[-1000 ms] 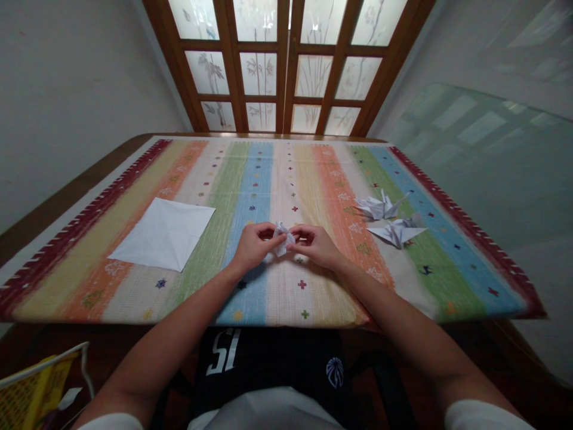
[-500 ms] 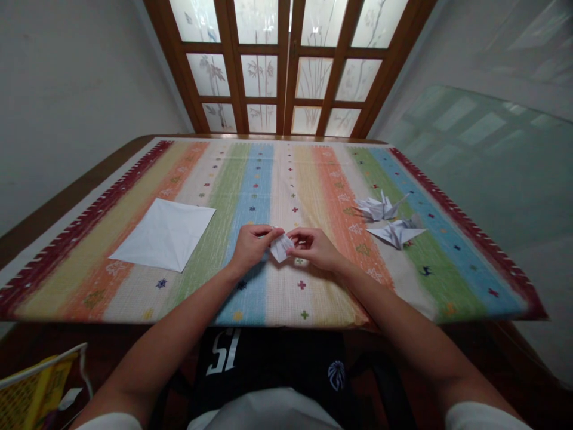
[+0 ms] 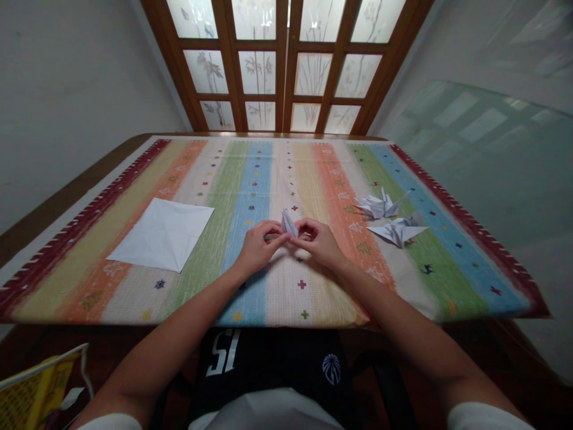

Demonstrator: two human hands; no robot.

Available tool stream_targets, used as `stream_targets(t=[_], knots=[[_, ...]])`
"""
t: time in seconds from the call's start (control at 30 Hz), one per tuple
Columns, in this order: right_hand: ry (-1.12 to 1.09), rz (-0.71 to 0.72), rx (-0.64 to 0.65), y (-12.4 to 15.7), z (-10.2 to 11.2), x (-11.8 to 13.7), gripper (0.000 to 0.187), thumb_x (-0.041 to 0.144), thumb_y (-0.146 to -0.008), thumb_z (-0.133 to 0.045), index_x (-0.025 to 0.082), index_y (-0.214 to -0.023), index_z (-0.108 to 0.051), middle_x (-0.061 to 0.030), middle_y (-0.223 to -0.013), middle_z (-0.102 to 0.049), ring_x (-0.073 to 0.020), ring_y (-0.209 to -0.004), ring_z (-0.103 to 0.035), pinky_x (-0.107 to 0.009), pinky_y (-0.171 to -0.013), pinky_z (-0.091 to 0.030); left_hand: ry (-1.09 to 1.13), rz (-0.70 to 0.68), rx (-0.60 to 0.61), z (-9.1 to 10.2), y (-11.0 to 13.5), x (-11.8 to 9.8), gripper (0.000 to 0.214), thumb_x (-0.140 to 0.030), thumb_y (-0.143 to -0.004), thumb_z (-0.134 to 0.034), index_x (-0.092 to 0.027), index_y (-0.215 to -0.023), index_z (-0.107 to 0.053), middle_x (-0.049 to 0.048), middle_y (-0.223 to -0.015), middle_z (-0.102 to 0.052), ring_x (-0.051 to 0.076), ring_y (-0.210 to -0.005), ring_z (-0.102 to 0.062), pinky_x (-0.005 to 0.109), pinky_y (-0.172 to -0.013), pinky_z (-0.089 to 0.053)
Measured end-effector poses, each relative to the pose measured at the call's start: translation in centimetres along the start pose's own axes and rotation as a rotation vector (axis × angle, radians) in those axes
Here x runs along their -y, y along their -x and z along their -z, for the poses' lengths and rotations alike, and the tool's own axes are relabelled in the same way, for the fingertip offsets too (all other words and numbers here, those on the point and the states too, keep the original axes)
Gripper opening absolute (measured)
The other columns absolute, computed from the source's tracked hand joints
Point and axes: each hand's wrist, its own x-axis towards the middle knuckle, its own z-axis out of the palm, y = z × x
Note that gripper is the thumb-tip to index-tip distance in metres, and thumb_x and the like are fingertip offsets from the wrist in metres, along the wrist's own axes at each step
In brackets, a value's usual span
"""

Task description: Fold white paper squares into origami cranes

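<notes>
White folded paper [image 3: 287, 224] stands up between the left grip [image 3: 260, 248] and right grip [image 3: 319, 243], both closed on it (small, firm pinches keep it steady), with a flat creased sheet [image 3: 163, 233] left of them.

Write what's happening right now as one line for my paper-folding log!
left hand: on folded white paper | right hand: on same paper | beside: paper crane, second paper crane | also: creased white square
</notes>
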Motion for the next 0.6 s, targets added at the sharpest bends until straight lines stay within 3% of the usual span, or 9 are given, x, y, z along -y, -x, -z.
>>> stream_targets(t=[0.23, 0.43, 0.6], knots=[[-0.106, -0.021, 0.112, 0.10, -0.15, 0.25, 0.034, 0.040, -0.068, -0.096, 0.023, -0.082, -0.071, -0.0060, -0.113, -0.073, -0.0178, -0.092, -0.071, -0.034, -0.084, -0.061, 0.145, 0.080, 0.026, 0.06, 0.09, -0.07, 0.027, -0.042, -0.085, -0.089, -0.018, -0.091, -0.078, 0.0122, -0.114, -0.076, 0.021, -0.097, -0.075, 0.039, -0.088, -0.067], [-0.149, -0.040, 0.117, -0.22, 0.26, 0.39, 0.033, 0.043, -0.068, -0.097, 0.024, -0.085, -0.076, -0.0035, -0.099, -0.076, -0.0192, -0.090, -0.071, -0.036, -0.087, -0.061, 0.126, 0.015, -0.020, 0.32, -0.03, 0.03, 0.015, -0.036, -0.091, -0.081, -0.021, -0.092, -0.082, 0.0117, -0.112, -0.078, 0.023, -0.106, -0.075, 0.039, -0.091, -0.068], [-0.158, -0.013, 0.099, -0.47, 0.63, 0.60, 0.033, 0.048, -0.073, -0.094, 0.025, -0.094, -0.082, -0.0047, -0.102, -0.079, -0.0202, -0.094, -0.071, -0.036, -0.090, -0.059, 0.167, 0.042, -0.070, 0.44, -0.07, -0.03, 0.017, -0.036, -0.090, -0.079, -0.019, -0.091, -0.081, 0.0135, -0.120, -0.076, 0.023, -0.108, -0.074, 0.035, -0.085, -0.067]])
